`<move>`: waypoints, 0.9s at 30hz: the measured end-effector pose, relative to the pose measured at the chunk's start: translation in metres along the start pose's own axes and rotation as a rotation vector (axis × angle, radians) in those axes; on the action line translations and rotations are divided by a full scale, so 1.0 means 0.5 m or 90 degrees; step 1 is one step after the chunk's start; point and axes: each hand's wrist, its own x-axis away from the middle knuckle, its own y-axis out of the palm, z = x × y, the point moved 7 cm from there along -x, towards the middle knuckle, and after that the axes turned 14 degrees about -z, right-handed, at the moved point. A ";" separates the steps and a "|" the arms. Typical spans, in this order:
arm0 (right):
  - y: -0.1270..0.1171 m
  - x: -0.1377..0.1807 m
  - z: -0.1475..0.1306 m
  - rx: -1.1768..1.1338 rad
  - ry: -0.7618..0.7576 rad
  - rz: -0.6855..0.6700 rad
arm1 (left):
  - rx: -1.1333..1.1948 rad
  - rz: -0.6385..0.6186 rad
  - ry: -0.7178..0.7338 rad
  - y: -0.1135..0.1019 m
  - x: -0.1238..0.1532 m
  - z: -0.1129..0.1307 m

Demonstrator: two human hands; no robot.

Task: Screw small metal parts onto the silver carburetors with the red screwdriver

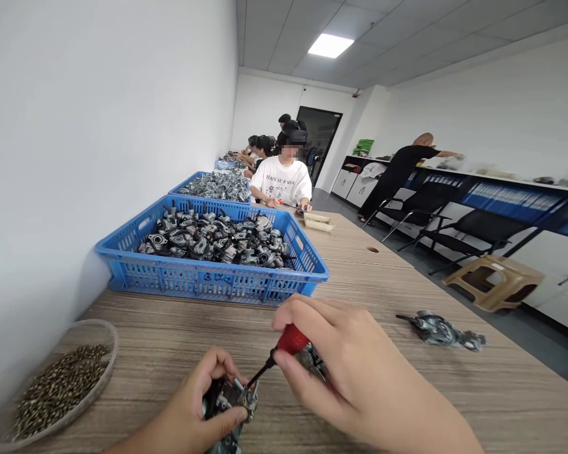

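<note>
My left hand (208, 403) is closed around a carburetor (224, 407), a small metal part with black and silver surfaces, low in the head view. In my right hand (345, 366) is a screwdriver (292, 339) with a red handle and a dark shaft. Its shaft slants down to the left, and the tip meets the top of the carburetor near my left fingers. Another metal part (312, 360) lies on the table, mostly hidden behind my right hand. Whether a screw sits under the tip cannot be made out.
A clear round tub (115, 353) of brass-coloured screws stands at the left. Ahead is a blue crate (213, 284) full of carburetors, with another crate (184, 183) behind it. One more carburetor (438, 329) lies on the right. A co-worker (284, 180) sits across the table (360, 277).
</note>
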 end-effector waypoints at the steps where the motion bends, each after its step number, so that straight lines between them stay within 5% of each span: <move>1: -0.002 0.008 0.000 -0.056 -0.003 -0.040 | -0.001 -0.001 0.004 0.000 0.000 0.000; 7: 0.004 0.029 0.012 -0.156 0.012 -0.146 | -0.037 -0.013 0.002 -0.001 0.001 0.006; 15: 0.004 -0.008 0.011 0.175 0.062 0.032 | -0.032 -0.042 0.061 0.004 -0.001 -0.023; 22: 0.001 0.027 0.017 -0.102 0.069 -0.141 | -0.037 -0.047 0.017 0.008 -0.001 0.003; 27: 0.005 0.027 0.043 -0.066 0.090 -0.138 | -0.060 -0.043 0.010 0.006 -0.001 0.025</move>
